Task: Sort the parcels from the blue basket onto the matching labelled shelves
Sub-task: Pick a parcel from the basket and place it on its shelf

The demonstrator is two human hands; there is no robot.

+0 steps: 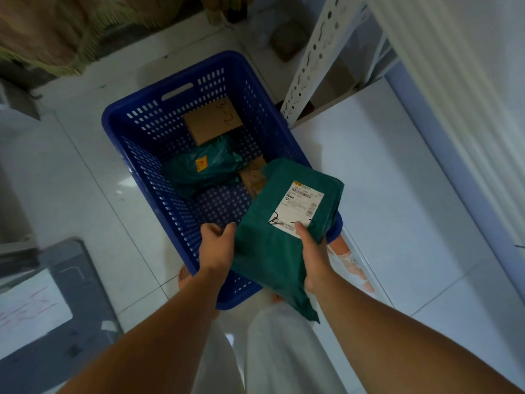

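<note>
I hold a green plastic-wrapped parcel point(281, 231) with a white shipping label above the near right corner of the blue basket point(136, 129). My right hand point(312, 257) grips its near edge, thumb on the label over a handwritten mark. My left hand point(217, 247) holds its left edge with curled fingers. Inside the basket lie a cardboard box point(211, 120) marked "3-2", a crumpled green bag parcel point(201, 169) with an orange sticker, and a smaller cardboard parcel point(252, 176) partly hidden by the one I hold.
A white metal shelf upright point(312, 55) with punched holes stands to the right of the basket, with a white shelf board point(383, 172) beside it. A grey box point(56, 308) sits on the tiled floor at lower left. My legs and feet are below the basket.
</note>
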